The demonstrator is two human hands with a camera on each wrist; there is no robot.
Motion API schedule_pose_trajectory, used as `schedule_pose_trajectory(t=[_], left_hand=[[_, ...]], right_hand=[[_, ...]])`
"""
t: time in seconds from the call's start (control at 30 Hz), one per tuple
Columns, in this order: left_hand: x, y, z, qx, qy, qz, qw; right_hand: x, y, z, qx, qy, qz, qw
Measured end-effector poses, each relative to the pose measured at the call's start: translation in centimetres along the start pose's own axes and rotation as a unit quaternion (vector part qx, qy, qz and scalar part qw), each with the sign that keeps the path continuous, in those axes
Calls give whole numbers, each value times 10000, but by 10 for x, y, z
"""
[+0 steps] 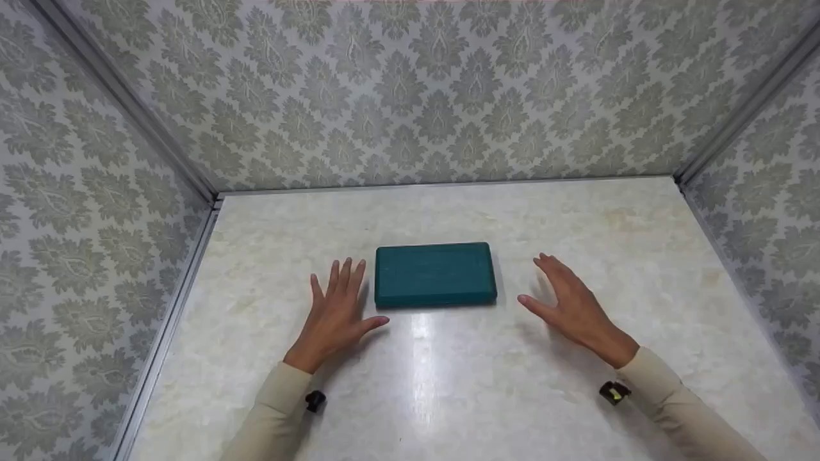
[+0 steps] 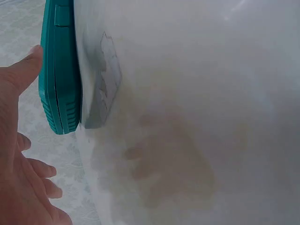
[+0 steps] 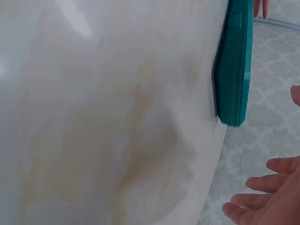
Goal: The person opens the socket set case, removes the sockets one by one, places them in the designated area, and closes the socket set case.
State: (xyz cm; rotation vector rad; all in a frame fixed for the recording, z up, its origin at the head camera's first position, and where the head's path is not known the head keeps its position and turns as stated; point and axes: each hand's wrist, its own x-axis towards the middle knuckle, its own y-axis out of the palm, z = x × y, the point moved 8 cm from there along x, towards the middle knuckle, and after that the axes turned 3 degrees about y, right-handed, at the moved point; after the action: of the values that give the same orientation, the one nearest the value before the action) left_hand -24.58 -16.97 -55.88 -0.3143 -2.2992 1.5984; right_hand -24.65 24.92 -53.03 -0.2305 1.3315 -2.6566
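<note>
A flat teal plastic case (image 1: 435,274) with rounded edges lies closed near the middle of the table. Its ridged side wall and a latch-like tab show in the left wrist view, on the case (image 2: 63,70). Just left of it, my left hand (image 1: 336,320) hovers palm down with its fingers spread, the thumb close to the case's near left corner. Over on the right, my right hand (image 1: 576,310) is held apart from the case, thumb and fingers extended towards it. Neither hand holds anything.
The pale marbled tabletop (image 1: 448,371) is glossy and reflects light. Patterned panels (image 1: 435,96) stand at the back and both sides, joined by grey metal rails (image 1: 160,147). A small dark device (image 1: 615,392) sits at the right wrist, another dark device (image 1: 315,401) at the left.
</note>
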Motion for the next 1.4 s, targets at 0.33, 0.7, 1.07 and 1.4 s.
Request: schedule_pose_trajectory(t=[0.33, 0.7, 1.07, 1.4], left_hand=[[10, 1, -10, -754, 362, -557, 9949], [24, 15, -8, -1583, 271, -547, 9855], [37, 29, 4, -1653, 342, -453, 9846], [46, 35, 13, -1734, 282, -116, 9844]], right_hand=[[-1, 13, 49, 700, -980, -549, 9912], [-4, 63, 85, 1971, -1326, 168, 9712], [-1, 117, 92, 2771, -893, 978, 9517], [8, 140, 90, 3376, -371, 1205, 9328]])
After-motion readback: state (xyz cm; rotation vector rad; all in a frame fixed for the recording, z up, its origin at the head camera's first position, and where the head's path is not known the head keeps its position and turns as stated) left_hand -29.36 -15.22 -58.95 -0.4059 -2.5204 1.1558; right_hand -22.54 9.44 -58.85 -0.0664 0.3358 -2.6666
